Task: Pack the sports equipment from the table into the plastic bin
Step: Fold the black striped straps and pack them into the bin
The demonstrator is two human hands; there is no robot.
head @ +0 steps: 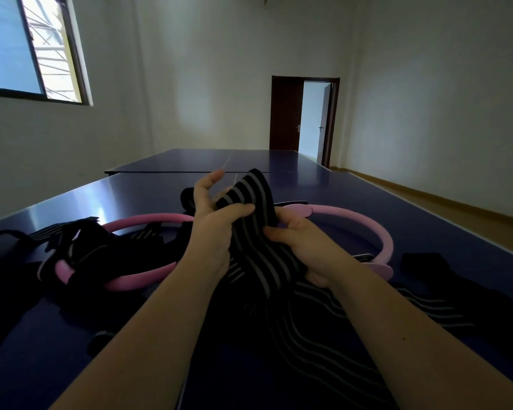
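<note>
Left hand (212, 229) and right hand (304, 247) both grip a striped black wrap (255, 202) above the counter (353, 187); behind the wrap lies a pink ring (376, 229), and left of it tangled black straps (80, 247).

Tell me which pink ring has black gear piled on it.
The left pink ring: black straps lie over it. The right pink ring is mostly bare.

No text, label, brand, number or sign can be read anywhere.

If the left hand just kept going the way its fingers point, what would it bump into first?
Probably nothing soon. The left hand points up and away over the blue table, past the striped wrap it grips. The way looks free, though depth is hard to judge.
</note>
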